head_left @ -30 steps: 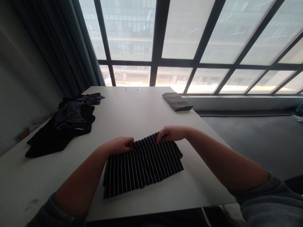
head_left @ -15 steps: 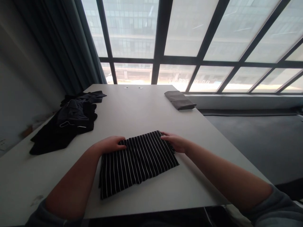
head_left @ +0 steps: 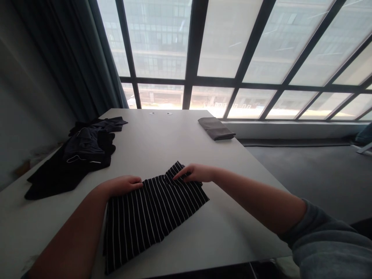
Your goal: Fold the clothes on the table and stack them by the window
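A black cloth with thin white stripes [head_left: 151, 215] lies on the white table [head_left: 162, 139] in front of me. My left hand [head_left: 123, 185] rests palm down on the cloth's far left edge, fingers laid flat. My right hand [head_left: 195, 173] pinches the cloth's far right corner, which is turned up and folded over toward the middle.
A heap of dark clothes [head_left: 75, 155] lies at the table's left side. A folded grey cloth [head_left: 216, 128] sits at the far right corner. Two small round caps [head_left: 159, 113] are set in the tabletop's far edge. Big windows and a dark curtain stand behind.
The striped cloth has slid toward me and to the left. My right hand went from the cloth's right edge to pinching its far corner and folding it inward.
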Demonstrator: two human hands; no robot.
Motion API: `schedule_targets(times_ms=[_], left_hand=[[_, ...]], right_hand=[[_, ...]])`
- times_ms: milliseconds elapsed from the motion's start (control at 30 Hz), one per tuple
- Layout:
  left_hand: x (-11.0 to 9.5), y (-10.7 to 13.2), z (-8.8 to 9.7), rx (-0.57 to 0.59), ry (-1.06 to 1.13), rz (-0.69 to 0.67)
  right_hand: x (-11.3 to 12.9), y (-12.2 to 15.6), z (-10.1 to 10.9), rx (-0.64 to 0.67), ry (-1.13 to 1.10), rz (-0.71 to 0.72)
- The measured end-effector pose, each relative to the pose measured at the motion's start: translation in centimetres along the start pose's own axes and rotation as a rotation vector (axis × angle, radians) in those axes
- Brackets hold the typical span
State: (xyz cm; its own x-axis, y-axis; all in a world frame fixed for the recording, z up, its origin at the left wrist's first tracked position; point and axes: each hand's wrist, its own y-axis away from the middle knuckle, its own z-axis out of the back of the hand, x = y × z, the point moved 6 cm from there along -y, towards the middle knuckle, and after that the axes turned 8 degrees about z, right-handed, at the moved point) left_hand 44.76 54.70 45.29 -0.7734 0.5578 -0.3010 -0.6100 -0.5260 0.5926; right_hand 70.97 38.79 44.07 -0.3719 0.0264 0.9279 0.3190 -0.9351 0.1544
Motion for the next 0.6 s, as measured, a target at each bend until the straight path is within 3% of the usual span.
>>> schedule_targets(times_ms=[267,433,600], left_hand=[[0.4,-0.4,0.7,-0.07,0.233,-0.07],[0.8,-1.1,1.1,-0.18,0.28,-0.076],[1.7,-1.3,1.2,-0.287,0.226,0.086]], right_hand=[[9.7,-6.4,9.2,0.1,0.163,0.071],[17.8,-8.3,12.6,0.198,0.431,0.146],[25.1,-7.9,16.5,0.006,0.449,0.088]])
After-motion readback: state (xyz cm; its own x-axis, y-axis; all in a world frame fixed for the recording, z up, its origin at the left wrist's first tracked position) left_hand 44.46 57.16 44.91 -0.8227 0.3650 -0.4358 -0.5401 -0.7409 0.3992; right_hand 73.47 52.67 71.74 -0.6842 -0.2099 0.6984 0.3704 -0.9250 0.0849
